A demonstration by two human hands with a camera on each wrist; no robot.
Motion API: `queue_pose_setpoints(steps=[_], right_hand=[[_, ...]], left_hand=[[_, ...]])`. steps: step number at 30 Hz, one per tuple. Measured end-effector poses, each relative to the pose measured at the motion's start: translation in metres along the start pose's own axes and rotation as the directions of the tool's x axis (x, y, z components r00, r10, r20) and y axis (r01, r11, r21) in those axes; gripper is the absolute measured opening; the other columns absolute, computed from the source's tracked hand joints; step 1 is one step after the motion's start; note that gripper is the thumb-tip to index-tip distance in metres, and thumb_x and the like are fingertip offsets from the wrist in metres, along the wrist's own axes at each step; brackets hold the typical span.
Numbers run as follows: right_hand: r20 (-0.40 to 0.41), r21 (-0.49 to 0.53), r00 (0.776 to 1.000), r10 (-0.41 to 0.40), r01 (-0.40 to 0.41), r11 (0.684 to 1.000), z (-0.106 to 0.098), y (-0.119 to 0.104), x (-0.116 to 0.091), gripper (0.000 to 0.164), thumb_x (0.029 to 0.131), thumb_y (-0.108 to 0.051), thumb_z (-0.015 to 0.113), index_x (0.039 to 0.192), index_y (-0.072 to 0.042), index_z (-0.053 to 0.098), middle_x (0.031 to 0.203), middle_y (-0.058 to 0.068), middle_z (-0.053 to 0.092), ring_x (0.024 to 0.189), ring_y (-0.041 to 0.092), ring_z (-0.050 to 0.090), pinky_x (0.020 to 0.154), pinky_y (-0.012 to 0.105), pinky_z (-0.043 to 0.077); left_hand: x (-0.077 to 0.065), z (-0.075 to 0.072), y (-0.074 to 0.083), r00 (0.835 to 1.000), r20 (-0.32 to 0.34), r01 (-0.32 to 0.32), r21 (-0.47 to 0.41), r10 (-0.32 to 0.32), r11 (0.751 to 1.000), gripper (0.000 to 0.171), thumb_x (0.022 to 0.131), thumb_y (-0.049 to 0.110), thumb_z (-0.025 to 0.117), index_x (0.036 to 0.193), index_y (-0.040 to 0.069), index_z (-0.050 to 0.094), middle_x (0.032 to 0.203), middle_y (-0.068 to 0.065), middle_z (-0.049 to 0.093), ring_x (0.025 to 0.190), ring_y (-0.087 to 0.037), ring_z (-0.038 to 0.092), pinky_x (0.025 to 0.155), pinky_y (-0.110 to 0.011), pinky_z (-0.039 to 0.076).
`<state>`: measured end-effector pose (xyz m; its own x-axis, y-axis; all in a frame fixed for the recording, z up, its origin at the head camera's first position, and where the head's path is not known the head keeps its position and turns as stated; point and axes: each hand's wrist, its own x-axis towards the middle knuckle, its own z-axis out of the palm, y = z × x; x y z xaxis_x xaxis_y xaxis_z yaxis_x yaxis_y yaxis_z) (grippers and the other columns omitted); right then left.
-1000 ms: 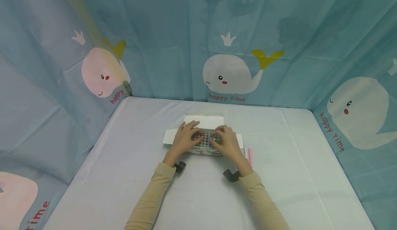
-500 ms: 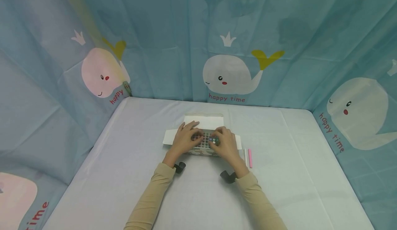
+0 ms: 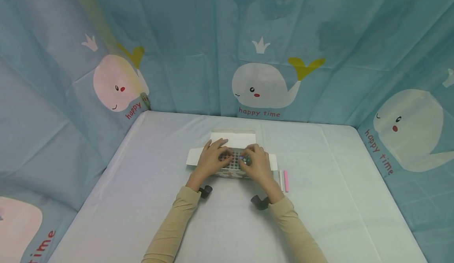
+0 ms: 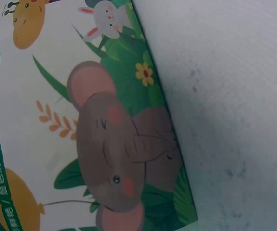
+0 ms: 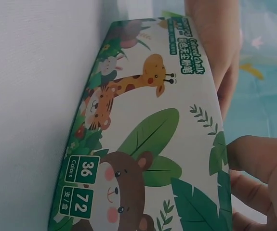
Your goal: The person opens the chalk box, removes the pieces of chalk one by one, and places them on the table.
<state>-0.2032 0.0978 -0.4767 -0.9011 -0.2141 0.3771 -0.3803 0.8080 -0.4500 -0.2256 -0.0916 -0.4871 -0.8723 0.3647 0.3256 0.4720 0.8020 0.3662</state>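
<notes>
Curving over chalk box [image 5: 148, 120]: both hands [image 3: 210, 160] [image 3: 259, 163]

Blue whale-print curtains [image 3: 191, 74], apparently fabric, hang behind a white-covered table [image 3: 326, 184].

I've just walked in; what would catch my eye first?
Probably the cartoon whale at the middle of the blue curtain behind the table. Next, the left hand and right hand at an open box labelled "Colored chalk". Then the pink stick beside a white stick, right of the box.
</notes>
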Motion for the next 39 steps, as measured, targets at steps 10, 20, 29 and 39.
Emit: queue_pose_setpoints(steps=[10, 20, 29, 39], right_hand=[[-0.050, 0.090, 0.998, 0.040, -0.035, 0.995, -0.004, -0.003, 0.000, 0.011, 0.077, -0.028, 0.065, 0.085, -0.021, 0.063, 0.094, -0.006, 0.054, 0.085, 0.013, 0.047, 0.082, 0.037, 0.041], [-0.087, 0.165, 0.996, 0.015, -0.001, 0.986, -0.011, -0.004, 0.002, 0.016, 0.080, -0.025, 0.063, 0.093, -0.016, 0.064, 0.086, -0.005, 0.065, 0.080, 0.019, 0.058, 0.079, 0.035, 0.045], [-0.120, 0.223, 0.993, -0.001, 0.028, 0.974, -0.015, -0.003, 0.004, 0.012, 0.079, -0.021, 0.064, 0.091, -0.016, 0.064, 0.082, -0.002, 0.067, 0.077, 0.016, 0.060, 0.074, 0.031, 0.050], [-0.183, 0.344, 0.983, -0.003, 0.067, 0.937, -0.027, 0.000, 0.003, 0.014, 0.081, -0.016, 0.062, 0.094, -0.012, 0.063, 0.082, 0.000, 0.066, 0.079, 0.015, 0.059, 0.082, 0.036, 0.047]], left_hand=[[0.000, 0.001, 0.000, 0.999, -0.026, -0.032, 0.024, 0.033, 0.999, 0.015, 0.081, 0.042, 0.058, 0.088, 0.029, 0.063, 0.130, -0.002, 0.044, 0.126, -0.023, 0.033, 0.109, -0.047, 0.014], [-0.001, 0.001, 0.000, 0.999, -0.020, -0.029, 0.025, 0.030, 0.999, 0.014, 0.081, 0.041, 0.059, 0.087, 0.029, 0.063, 0.131, -0.002, 0.043, 0.126, -0.023, 0.032, 0.109, -0.047, 0.014], [-0.001, 0.002, -0.001, 0.999, -0.027, -0.032, 0.026, 0.032, 0.999, 0.014, 0.080, 0.041, 0.059, 0.086, 0.028, 0.062, 0.131, -0.003, 0.044, 0.126, -0.024, 0.032, 0.110, -0.046, 0.013], [0.000, 0.001, -0.001, 0.999, -0.025, -0.025, 0.011, 0.026, 1.000, 0.010, 0.081, 0.039, 0.059, 0.085, 0.030, 0.062, 0.132, -0.001, 0.043, 0.126, -0.023, 0.032, 0.109, -0.046, 0.014]])
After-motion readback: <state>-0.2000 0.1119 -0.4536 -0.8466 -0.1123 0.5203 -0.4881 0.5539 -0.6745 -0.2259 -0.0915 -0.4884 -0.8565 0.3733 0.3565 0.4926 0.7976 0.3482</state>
